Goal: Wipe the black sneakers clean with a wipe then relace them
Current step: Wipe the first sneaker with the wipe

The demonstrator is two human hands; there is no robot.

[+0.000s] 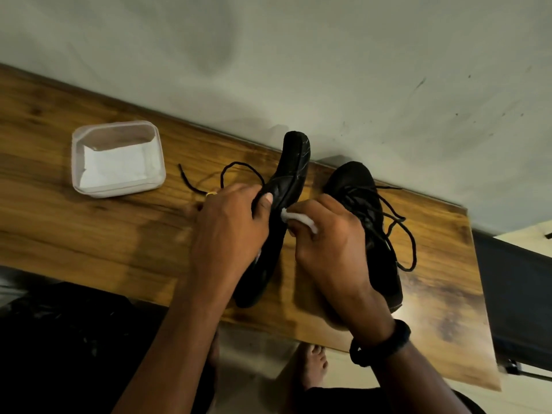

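My left hand [230, 222] grips a black sneaker [291, 171] turned on its side, sole facing right and toe pointing toward the wall. My right hand [325, 237] pinches a white wipe [288, 216] against the sneaker's sole edge. The second black sneaker [358, 186] stands upright on the wooden table [89, 234] just to the right, with its laces [400, 231] threaded and trailing loose. A loose black lace [215, 177] lies on the table behind my left hand.
A clear plastic tub [118, 158] holding white wipes sits on the table at the left. A grey wall [328, 70] runs along the table's far edge. The table's right end is near a dark panel [513, 294]. A bare foot [313, 366] shows below.
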